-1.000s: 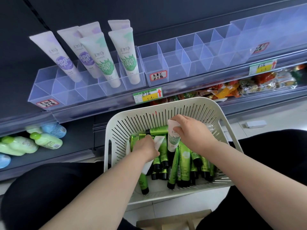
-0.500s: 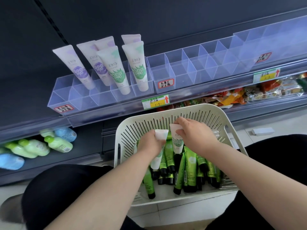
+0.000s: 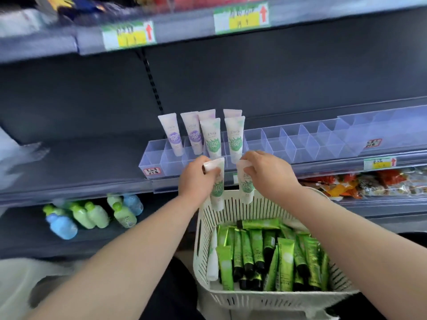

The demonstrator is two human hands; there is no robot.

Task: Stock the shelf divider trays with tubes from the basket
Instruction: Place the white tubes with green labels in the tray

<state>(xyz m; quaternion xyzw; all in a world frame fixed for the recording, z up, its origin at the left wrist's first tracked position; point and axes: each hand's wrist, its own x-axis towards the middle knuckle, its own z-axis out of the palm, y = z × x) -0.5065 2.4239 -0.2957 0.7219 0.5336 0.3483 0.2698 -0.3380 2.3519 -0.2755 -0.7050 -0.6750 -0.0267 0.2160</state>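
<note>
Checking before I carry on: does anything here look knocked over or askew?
Yes: the green and blue bottles on the lower shelf lie on their sides in a loose heap. Nothing else stands out.

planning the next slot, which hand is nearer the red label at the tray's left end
Left. The left hand is just right of the red label; the right hand is farther right.

Green-printed white tubes [image 3: 235,139]; purple-printed white tubes [image 3: 174,137]; cream slotted basket [image 3: 272,299]; metallic green tubes [image 3: 285,262] with black caps; clear bluish tray [image 3: 323,144].
</note>
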